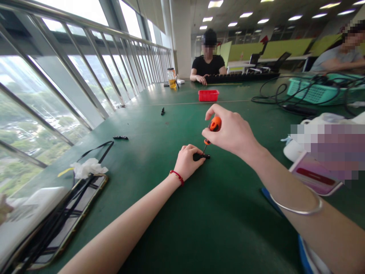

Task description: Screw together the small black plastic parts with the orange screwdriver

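My left hand (186, 161), with a red cord bracelet at the wrist, pins a small black part (203, 156) against the green table (222, 228). The part is dark and slim; its exact kind I cannot make out. In my right hand (232, 131) is an orange and black screwdriver (215, 125), its handle pinched between thumb and fingers. The metal shaft points down and its tip meets the black part beside my left fingertips. Two more small black pieces, one (162, 111) farther back and one (120, 137) to the left, lie on the table.
A red basket (208, 96) stands ahead. At the left lie a phone (82, 213), a strap and crumpled tissue (89, 168). Cables spill from a teal basket (310, 91) at the right, behind white and pink items. Across the table sits a person (209, 64) behind a black keyboard.
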Demonstrator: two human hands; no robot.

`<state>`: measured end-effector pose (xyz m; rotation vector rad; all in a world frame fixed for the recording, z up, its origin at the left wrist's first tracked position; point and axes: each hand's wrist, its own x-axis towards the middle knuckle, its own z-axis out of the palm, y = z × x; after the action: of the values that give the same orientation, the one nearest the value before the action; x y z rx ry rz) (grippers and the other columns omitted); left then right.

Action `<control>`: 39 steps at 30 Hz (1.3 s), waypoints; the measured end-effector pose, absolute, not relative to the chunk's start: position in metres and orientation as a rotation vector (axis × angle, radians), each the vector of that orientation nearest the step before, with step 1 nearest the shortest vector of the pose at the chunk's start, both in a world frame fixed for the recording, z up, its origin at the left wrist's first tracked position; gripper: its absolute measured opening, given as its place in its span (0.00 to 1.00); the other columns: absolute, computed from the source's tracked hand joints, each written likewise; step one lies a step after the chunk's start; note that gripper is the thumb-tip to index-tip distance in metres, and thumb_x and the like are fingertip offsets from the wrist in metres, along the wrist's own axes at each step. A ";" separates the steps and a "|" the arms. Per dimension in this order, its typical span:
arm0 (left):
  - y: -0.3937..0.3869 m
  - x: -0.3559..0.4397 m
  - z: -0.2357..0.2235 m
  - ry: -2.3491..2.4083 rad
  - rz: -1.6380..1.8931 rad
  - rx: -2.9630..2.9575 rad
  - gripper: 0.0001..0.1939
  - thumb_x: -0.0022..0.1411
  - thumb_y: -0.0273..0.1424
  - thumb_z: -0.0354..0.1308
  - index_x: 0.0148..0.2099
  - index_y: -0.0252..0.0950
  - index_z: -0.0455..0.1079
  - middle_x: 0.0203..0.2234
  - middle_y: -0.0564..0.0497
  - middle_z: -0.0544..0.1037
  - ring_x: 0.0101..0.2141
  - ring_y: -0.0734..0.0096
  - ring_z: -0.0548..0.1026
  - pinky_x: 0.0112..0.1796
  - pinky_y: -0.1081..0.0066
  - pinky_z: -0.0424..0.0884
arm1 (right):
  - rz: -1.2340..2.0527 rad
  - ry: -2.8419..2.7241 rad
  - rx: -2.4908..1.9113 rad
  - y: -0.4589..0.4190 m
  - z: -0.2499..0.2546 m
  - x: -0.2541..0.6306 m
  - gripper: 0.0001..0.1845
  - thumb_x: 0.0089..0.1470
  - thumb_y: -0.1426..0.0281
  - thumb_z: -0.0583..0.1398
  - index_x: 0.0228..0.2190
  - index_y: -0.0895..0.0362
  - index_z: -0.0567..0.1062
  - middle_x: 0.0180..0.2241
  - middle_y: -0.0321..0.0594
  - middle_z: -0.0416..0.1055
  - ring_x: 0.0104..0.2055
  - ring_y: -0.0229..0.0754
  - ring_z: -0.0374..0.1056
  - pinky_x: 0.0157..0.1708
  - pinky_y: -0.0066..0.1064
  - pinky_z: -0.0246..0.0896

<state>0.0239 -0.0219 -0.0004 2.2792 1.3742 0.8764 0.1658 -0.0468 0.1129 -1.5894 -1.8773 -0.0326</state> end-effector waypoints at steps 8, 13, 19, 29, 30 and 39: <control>-0.023 0.024 0.001 1.369 0.877 2.267 0.04 0.53 0.28 0.61 0.34 0.37 0.75 0.35 0.49 0.75 0.40 0.63 0.69 0.46 0.62 0.65 | 0.334 -1.871 -1.453 -0.041 0.125 0.176 0.18 0.52 0.60 0.53 0.19 0.56 0.73 0.21 0.36 0.70 0.26 0.39 0.64 0.28 0.29 0.54; -0.024 0.023 0.003 1.374 0.873 2.254 0.05 0.53 0.28 0.61 0.34 0.37 0.75 0.35 0.49 0.75 0.41 0.62 0.69 0.46 0.62 0.65 | 0.190 -1.879 -1.316 -0.030 0.117 0.183 0.13 0.52 0.61 0.55 0.31 0.55 0.75 0.31 0.37 0.73 0.33 0.40 0.67 0.31 0.29 0.57; -0.024 0.018 0.006 1.384 0.935 2.234 0.04 0.53 0.28 0.61 0.34 0.37 0.75 0.35 0.50 0.75 0.40 0.63 0.69 0.45 0.63 0.66 | 0.289 -1.979 -1.463 -0.031 0.036 0.196 0.11 0.50 0.64 0.57 0.36 0.54 0.72 0.38 0.41 0.70 0.37 0.41 0.67 0.35 0.32 0.60; -0.024 0.018 0.008 1.289 0.999 2.232 0.03 0.54 0.29 0.61 0.34 0.38 0.74 0.34 0.51 0.76 0.40 0.65 0.72 0.44 0.65 0.67 | 0.325 -2.127 -1.471 -0.031 0.007 0.198 0.08 0.51 0.64 0.58 0.34 0.51 0.74 0.34 0.36 0.69 0.36 0.40 0.67 0.32 0.29 0.57; -0.024 0.018 0.008 1.269 1.007 2.233 0.04 0.54 0.29 0.61 0.35 0.38 0.74 0.34 0.51 0.76 0.40 0.65 0.72 0.44 0.65 0.67 | 0.322 -2.126 -1.473 -0.031 0.007 0.199 0.08 0.51 0.64 0.58 0.34 0.51 0.74 0.34 0.36 0.69 0.36 0.40 0.67 0.32 0.29 0.57; -0.023 0.017 0.008 1.221 0.973 2.148 0.04 0.54 0.29 0.61 0.34 0.37 0.76 0.31 0.52 0.77 0.34 0.69 0.75 0.39 0.69 0.70 | 0.321 -2.172 -1.442 -0.035 0.010 0.201 0.08 0.52 0.64 0.58 0.34 0.51 0.75 0.34 0.36 0.69 0.35 0.40 0.67 0.32 0.29 0.57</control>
<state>0.0166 -0.0231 0.0081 2.1476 1.2212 0.9726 0.2013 -0.0353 0.0098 -1.4423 -2.1722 0.3210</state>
